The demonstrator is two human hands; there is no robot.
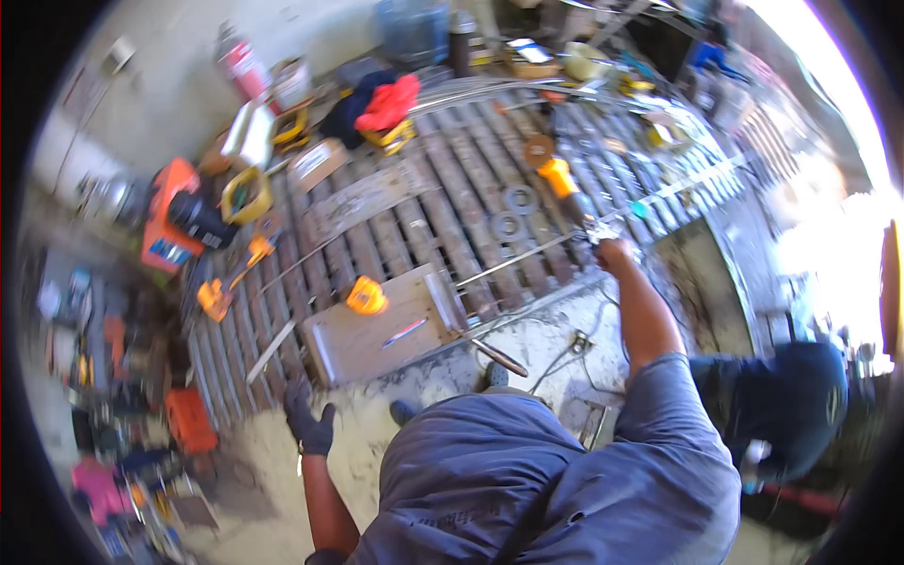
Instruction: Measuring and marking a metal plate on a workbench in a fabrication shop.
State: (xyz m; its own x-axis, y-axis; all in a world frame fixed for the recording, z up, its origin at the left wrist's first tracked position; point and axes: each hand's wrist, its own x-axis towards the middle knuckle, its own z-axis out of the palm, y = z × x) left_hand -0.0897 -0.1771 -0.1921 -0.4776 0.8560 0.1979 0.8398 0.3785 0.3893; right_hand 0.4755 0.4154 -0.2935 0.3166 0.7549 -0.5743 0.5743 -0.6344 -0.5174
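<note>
Angle grinder (557, 177) in orange and black, by your right hand (614, 254)

At the left, your dark-gloved left hand (309, 424) is released, thumb spread away from the fingers, near the front edge of the slatted worktop (466, 202). A pale flat strip (270, 351) lies just beyond it. Next comes a shallow brown tray (405, 301), bearing a bright orange-yellow piece (367, 297) and a slim red-and-blue pen-like item (405, 332). Farther right, two flat grey rings (508, 226) lie on the slats, and a thin metal rod (518, 261) slants up toward your right hand.

Your grinder is on the worktop's right half: a round brown disc at its far end, then a vivid orange section, then a darker, slimmer body running back toward you. Your right hand is at its near end; blur hides the fingers, so you cannot tell whether they grasp it. A small green disc (640, 209) sits to the right.
</note>
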